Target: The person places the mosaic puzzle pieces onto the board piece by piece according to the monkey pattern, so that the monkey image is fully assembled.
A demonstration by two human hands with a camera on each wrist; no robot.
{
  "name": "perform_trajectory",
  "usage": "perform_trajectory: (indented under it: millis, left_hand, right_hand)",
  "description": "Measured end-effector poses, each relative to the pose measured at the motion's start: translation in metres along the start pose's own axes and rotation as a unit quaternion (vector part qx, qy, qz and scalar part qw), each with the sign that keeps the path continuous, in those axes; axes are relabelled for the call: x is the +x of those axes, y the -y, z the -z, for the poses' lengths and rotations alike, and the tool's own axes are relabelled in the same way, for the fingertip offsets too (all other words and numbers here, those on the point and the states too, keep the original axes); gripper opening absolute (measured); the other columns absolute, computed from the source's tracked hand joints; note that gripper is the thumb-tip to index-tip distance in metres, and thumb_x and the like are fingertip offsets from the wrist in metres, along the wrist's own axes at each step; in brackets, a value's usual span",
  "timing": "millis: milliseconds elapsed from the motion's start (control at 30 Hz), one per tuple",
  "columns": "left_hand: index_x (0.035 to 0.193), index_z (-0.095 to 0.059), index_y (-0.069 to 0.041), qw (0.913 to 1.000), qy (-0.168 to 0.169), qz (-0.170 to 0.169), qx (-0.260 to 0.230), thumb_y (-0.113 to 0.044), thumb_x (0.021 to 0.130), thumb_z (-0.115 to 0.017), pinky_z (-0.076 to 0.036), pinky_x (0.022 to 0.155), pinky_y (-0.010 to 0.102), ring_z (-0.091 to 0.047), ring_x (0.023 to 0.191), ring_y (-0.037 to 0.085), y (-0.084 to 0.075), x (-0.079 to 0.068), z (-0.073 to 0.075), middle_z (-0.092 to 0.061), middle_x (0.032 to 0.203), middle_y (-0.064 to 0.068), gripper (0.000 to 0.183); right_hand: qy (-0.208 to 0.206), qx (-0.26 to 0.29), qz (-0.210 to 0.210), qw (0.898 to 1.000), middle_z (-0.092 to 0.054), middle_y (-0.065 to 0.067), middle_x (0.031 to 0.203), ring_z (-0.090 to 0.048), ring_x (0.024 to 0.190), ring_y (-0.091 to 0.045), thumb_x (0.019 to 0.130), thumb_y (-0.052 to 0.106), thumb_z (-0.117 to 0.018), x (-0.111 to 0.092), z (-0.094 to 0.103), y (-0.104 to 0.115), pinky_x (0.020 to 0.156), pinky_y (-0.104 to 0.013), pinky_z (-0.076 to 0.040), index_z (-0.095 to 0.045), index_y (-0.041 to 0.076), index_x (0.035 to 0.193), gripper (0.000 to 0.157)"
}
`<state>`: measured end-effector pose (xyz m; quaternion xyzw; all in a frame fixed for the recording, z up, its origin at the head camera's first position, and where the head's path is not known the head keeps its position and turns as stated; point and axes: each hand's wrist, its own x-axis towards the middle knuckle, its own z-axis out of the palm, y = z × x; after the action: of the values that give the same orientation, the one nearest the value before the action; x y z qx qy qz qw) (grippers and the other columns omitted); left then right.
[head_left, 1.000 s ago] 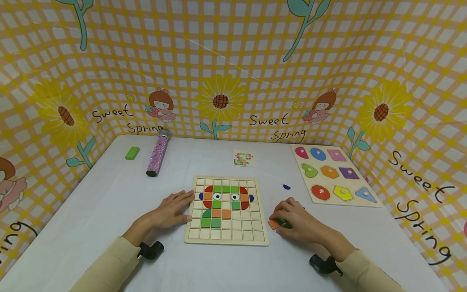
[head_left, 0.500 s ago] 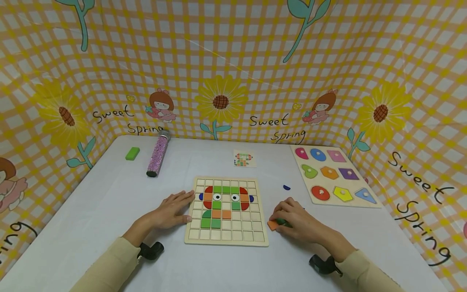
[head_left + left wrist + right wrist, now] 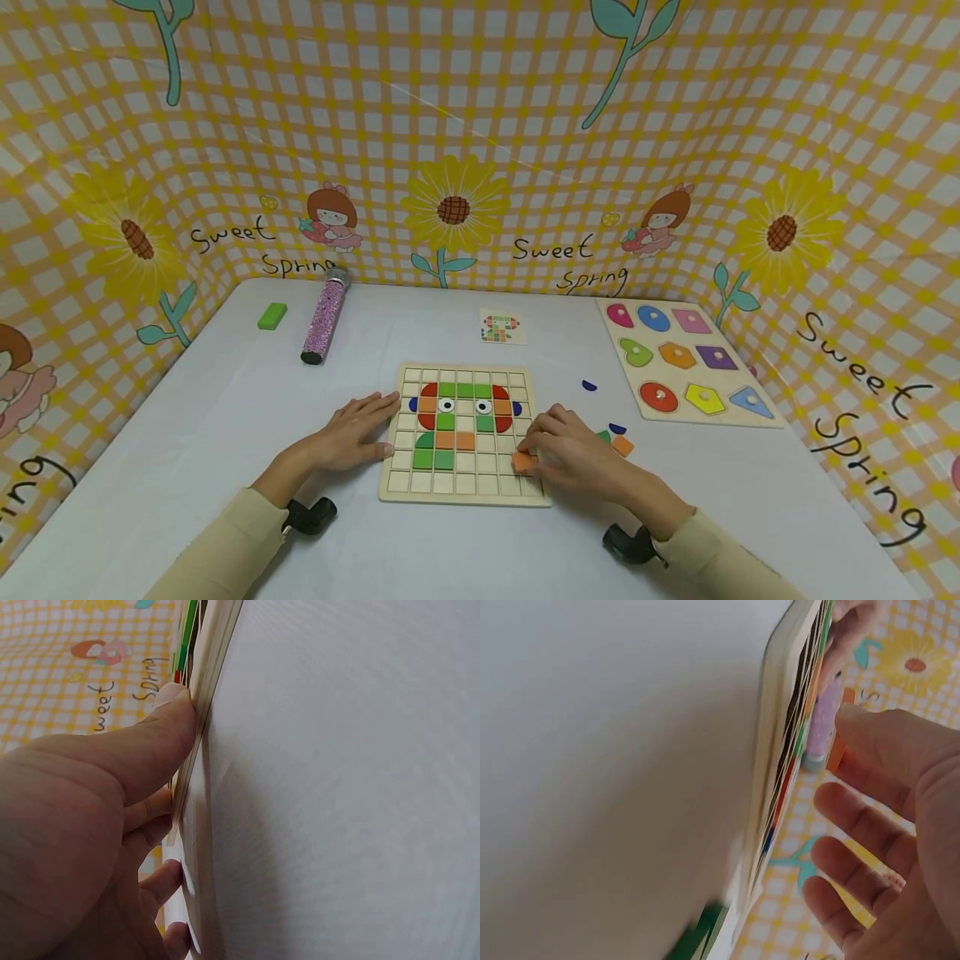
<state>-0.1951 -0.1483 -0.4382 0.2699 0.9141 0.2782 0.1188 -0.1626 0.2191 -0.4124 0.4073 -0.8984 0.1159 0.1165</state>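
Observation:
A square wooden grid board (image 3: 465,492) lies on the table, partly filled with red, green, orange and blue tiles and two eye tiles. My left hand (image 3: 341,435) rests flat beside it, with thumb and fingertips touching its left edge. Over the board's right side, my right hand (image 3: 570,454) pinches an orange square tile (image 3: 522,463) between thumb and index finger. In the right wrist view the orange tile (image 3: 841,735) appears held above the board's surface, the other fingers loosely bent.
Right of the board lie an orange tile (image 3: 622,447), a green piece (image 3: 603,436) partly hidden by the hand, and blue half-rounds (image 3: 589,385). Behind are a pattern card (image 3: 504,326), a shape puzzle (image 3: 667,375), a glittery microphone (image 3: 324,321) and a green block (image 3: 272,315).
My right hand has moved left from the loose tiles to over the board, carrying the orange tile. Loose pieces it covered now show. My left hand has stayed put.

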Motion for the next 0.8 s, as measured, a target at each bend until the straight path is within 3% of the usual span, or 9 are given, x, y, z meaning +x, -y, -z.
perform_trajectory:
  millis: [267, 567, 800]
  left_hand:
    - [0.149, -0.027, -0.007, 1.0, 0.001, -0.001, 0.002, -0.034, 0.092, -0.058, -0.011, 0.11, 0.067, -0.013, 0.145, 0.04, 0.001, 0.001, 0.0, -0.022, 0.158, 0.012, 0.07]
    - [0.149, -0.027, -0.007, 1.0, 0.003, -0.002, 0.002, -0.034, 0.092, -0.059, -0.012, 0.111, 0.066, -0.013, 0.145, 0.04, 0.002, 0.001, 0.0, -0.022, 0.158, 0.012, 0.071]
    - [0.149, -0.026, -0.008, 1.0, 0.004, -0.002, 0.005, -0.035, 0.092, -0.058, -0.012, 0.111, 0.066, -0.013, 0.145, 0.04, 0.001, 0.001, 0.0, -0.021, 0.158, 0.012, 0.071]
  right_hand:
    - [-0.007, -0.003, 0.017, 1.0, -0.063, 0.006, 0.094, -0.044, 0.091, -0.011, 0.077, 0.03, -0.077, 0.02, -0.012, 0.02, 0.077, -0.027, -0.041, -0.071, 0.017, 0.094, 0.022]
    - [0.015, -0.009, -0.027, 0.999, -0.062, 0.008, 0.091, -0.044, 0.087, -0.01, 0.08, 0.034, -0.073, 0.039, -0.023, 0.043, 0.079, -0.027, -0.042, -0.072, 0.019, 0.093, 0.02]
    - [-0.002, -0.035, -0.029, 0.999, -0.063, 0.007, 0.091, -0.048, 0.087, -0.012, 0.079, 0.035, -0.075, 0.047, -0.03, 0.047, 0.078, -0.028, -0.044, -0.072, 0.019, 0.093, 0.022]
